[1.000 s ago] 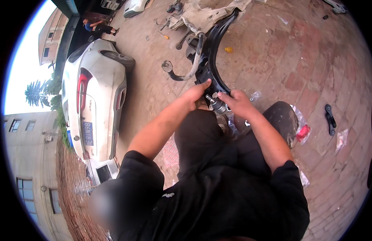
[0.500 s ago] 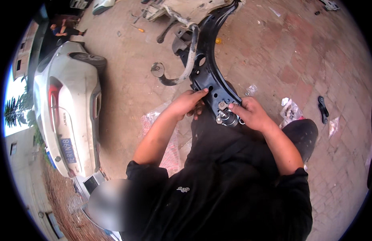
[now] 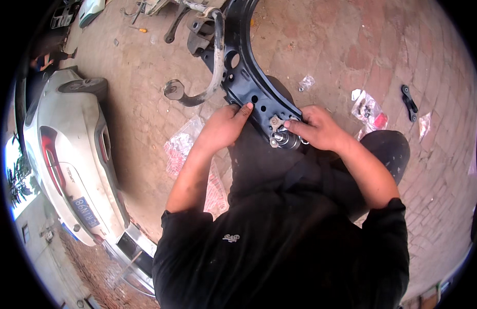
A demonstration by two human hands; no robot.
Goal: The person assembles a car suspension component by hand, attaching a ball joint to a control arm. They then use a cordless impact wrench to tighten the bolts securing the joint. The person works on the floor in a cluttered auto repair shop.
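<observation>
A long black control arm [image 3: 264,87] with round holes slants from the top of the view down to my lap. My left hand [image 3: 225,126] is closed on its left edge, thumb on top near a hole, other fingers mostly hidden beneath. A metal ball joint [image 3: 285,139] with a bolted flange sits at the near end. My right hand [image 3: 321,129] is closed around that end, its thumb pressing the flange and its fingers partly hidden. Alongside the arm runs a curved, dirty stabilizer bar [image 3: 216,67] with a round end at the left.
On the brick paving [image 3: 341,56] at right lie a plastic bag of parts [image 3: 369,110] and a small black link [image 3: 409,103]. Another plastic wrapper [image 3: 187,139] lies left of my legs. A white car [image 3: 73,154] stands farther left, with a person [image 3: 48,62] behind it.
The whole scene has shifted left and slightly up in view. Both hands keep their places on the control arm and the ball joint.
</observation>
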